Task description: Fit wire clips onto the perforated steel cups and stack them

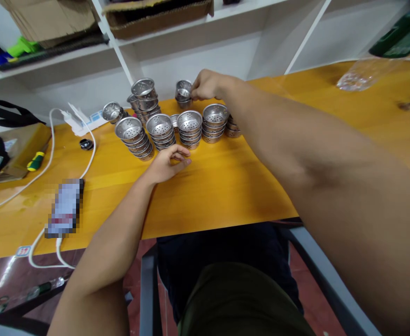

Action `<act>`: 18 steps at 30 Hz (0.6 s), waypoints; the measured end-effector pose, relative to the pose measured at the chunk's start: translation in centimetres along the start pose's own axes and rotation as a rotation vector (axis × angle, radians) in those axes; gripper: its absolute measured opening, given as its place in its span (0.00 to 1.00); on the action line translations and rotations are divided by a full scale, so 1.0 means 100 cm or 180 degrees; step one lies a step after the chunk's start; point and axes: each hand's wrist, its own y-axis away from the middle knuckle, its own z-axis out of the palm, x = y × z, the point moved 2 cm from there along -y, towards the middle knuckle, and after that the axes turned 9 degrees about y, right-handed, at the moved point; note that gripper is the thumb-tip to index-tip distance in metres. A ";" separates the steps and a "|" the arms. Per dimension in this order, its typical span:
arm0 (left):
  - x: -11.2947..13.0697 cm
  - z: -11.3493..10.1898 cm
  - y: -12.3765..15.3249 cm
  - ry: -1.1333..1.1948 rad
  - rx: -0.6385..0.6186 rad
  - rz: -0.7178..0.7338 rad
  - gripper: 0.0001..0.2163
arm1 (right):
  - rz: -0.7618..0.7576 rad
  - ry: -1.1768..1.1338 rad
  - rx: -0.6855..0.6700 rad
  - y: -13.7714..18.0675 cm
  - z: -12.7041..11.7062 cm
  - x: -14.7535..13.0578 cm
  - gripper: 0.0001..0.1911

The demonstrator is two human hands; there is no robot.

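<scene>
- Head view: from where I stand, the right hand (pixel 206 85) stretches toward the table's (pixel 225 186) far edge, fingers drawn narrow at the rim of a cup (pixel 184 88). They seem to pinch it, probably because a thin rim is easiest to grip.
- That cup sits on another, just before the shelf (pixel 205 51).
- Nearer the front edge, the left hand (pixel 168 164) holds nothing, fingers loosely curled and thumb apart. It is beside the front stacks (pixel 190 123), perhaps ready to steady them; whether it touches one, I can't tell.
- Those stacks stand side by side, their cups nested, likely to save room. The leftmost leans.
- Behind them rises a tall stack (pixel 145 95).
- Every cup looks like shiny metal: round, short-walled, punched with small holes.
- By contrast, the table is smooth, glossy and orange-yellow, the shelf flat white.
- Toward the table's left near corner lies a phone (pixel 65 205), cabled, presumably for charging.
</scene>
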 end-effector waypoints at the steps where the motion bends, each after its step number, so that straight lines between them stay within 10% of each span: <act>1: 0.001 0.000 0.000 0.0001 0.0006 -0.0008 0.18 | 0.0121 0.0216 0.0082 0.007 -0.008 -0.005 0.02; 9: 0.008 0.009 0.003 0.0025 0.0025 0.0225 0.20 | -0.0483 -0.0034 0.0412 0.113 -0.060 -0.050 0.21; 18: 0.021 0.030 0.008 -0.0134 0.0663 0.0714 0.57 | -0.1180 -0.0491 -0.0584 0.240 -0.006 -0.029 0.18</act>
